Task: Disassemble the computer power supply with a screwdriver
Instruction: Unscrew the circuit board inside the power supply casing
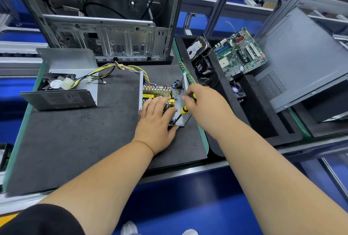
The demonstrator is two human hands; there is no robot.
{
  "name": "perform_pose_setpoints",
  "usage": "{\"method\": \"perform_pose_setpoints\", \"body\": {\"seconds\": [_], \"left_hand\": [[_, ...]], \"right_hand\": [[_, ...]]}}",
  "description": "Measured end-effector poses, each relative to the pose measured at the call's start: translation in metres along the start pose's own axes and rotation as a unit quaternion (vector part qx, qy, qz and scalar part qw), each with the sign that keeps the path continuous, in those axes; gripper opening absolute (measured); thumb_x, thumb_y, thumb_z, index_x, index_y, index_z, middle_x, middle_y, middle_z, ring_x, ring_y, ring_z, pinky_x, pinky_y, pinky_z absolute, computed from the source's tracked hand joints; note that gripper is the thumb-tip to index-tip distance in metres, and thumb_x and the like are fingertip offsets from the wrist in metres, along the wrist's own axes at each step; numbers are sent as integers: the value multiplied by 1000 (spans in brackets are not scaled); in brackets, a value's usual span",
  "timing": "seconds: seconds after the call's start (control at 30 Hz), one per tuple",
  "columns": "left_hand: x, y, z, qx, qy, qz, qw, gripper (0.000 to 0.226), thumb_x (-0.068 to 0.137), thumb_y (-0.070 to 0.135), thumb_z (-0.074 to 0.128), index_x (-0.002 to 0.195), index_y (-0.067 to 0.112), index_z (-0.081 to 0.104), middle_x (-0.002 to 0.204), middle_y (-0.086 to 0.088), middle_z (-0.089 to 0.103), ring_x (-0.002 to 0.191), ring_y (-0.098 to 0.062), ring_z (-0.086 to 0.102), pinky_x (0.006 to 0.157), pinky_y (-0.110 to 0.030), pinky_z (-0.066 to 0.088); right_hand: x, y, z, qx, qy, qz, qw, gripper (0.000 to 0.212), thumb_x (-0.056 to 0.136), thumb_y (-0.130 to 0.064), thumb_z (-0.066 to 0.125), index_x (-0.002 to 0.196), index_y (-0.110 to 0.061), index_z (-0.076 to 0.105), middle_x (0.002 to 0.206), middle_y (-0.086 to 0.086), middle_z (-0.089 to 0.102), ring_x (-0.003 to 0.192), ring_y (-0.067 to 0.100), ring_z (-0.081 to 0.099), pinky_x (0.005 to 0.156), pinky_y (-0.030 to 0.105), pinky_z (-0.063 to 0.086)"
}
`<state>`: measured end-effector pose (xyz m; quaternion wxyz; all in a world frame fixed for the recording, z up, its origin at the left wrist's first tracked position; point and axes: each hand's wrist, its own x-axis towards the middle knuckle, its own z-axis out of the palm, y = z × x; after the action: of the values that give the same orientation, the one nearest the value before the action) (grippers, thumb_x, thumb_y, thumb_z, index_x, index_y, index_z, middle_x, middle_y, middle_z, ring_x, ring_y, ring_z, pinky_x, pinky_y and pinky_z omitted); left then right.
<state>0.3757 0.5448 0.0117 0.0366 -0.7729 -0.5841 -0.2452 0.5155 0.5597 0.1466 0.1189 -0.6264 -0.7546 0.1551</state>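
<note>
My left hand (157, 119) pressing flat on the opened power supply (160, 99) mid-mat, my right hand (202, 102) gripping the screwdriver (185, 107), removed cover (62, 87) left, computer case (105, 18) behind, parts tray (250, 114) crowding right, bare mat (75, 140) near me

1. Two hands were in view, the left hand (156, 119) and the right hand (204, 102).
2. One screwdriver (183, 109), yellow and black, was there.
3. One opened power supply (160, 95) lay on the mat.
4. One detached metal cover (62, 82) held one fan (55, 83).
5. One empty computer case (105, 18) stood behind.
6. One motherboard (240, 52) and one hard drive (195, 49) sat in the tray.
7. One grey side panel (301, 55) leaned at the right.
</note>
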Motion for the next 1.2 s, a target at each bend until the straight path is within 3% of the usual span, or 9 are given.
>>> {"method": "perform_pose_setpoints", "body": {"seconds": [0.1, 0.27, 0.37, 0.57, 0.73, 0.87, 0.97, 1.1, 1.2], "left_hand": [[0, 0, -1, -1, 1, 1, 1000, 44, 74, 40, 76, 112, 20, 67, 135, -12, 53, 131, -35, 43, 118, -44, 11], [0, 0, -2, -4, 1, 0, 1000, 42, 75, 37, 77, 112, 20, 66, 135, -12, 53, 132, -34, 41, 119, -42, 8], [0, 0, -2, -4, 0, 0, 1000, 43, 74, 36, 78, 112, 20, 65, 136, -12, 53, 132, -34, 41, 119, -42, 7], [-1, 1, -2, -5, -8, -2, 1000, 45, 74, 39, 76, 113, 21, 65, 136, -12, 52, 133, -33, 39, 119, -41, 5], [-1, 1, -4, -6, -16, -4, 1000, 46, 72, 39, 77, 112, 21, 65, 137, -12, 52, 133, -35, 41, 119, -42, 6], [0, 1, -5, -4, -17, -4, 1000, 47, 71, 37, 78, 113, 21, 66, 136, -12, 52, 133, -35, 41, 119, -41, 4], [0, 1, -5, -1, -19, -4, 1000, 46, 73, 37, 77, 114, 22, 65, 137, -11, 52, 134, -33, 39, 119, -41, 3], [0, 0, -3, 0, -17, -3, 1000, 44, 73, 37, 77, 113, 23, 65, 136, -11, 52, 132, -34, 42, 118, -41, 5], [0, 0, -2, -1, -12, -1, 1000, 43, 73, 37, 77, 112, 22, 65, 135, -12, 53, 132, -35, 42, 118, -42, 7]], "right_hand": [[-4, -3, 1, 30, 9, -11, 999, 10, 97, -23, 55, 103, -14, 53, 88, 1, 56, 77, 23, 51, 63, 36, 37], [-7, -3, 3, 74, 19, -2, 997, 10, 91, -16, 58, 96, -16, 49, 88, 0, 56, 69, 13, 45, 59, 30, 30], [-7, -2, 4, 59, 11, -5, 998, 8, 89, -16, 58, 94, -14, 53, 90, 5, 59, 70, 18, 45, 57, 30, 31], [-4, -4, 2, -4, 11, 18, 1000, 35, 98, -48, 51, 93, -13, 54, 81, 4, 61, 74, 25, 54, 64, 37, 44], [-1, -2, 2, 39, 19, 20, 999, 17, 95, -26, 59, 99, -14, 49, 83, 4, 59, 71, 25, 50, 60, 36, 39], [-2, -2, 2, 47, 20, 26, 998, 9, 87, -20, 59, 91, -17, 51, 87, 0, 53, 68, 17, 48, 55, 30, 32], [-2, -1, 5, 9, 24, 27, 999, 10, 90, -27, 56, 89, -17, 54, 90, 1, 57, 70, 17, 50, 55, 30, 33], [-2, -1, 6, -44, 39, 31, 998, 37, 98, -51, 48, 93, -15, 58, 88, 2, 62, 81, 23, 56, 67, 36, 46], [0, 0, 4, -21, 13, 32, 999, 30, 100, -44, 49, 97, -15, 57, 89, 4, 68, 79, 26, 59, 71, 39, 50]]}}
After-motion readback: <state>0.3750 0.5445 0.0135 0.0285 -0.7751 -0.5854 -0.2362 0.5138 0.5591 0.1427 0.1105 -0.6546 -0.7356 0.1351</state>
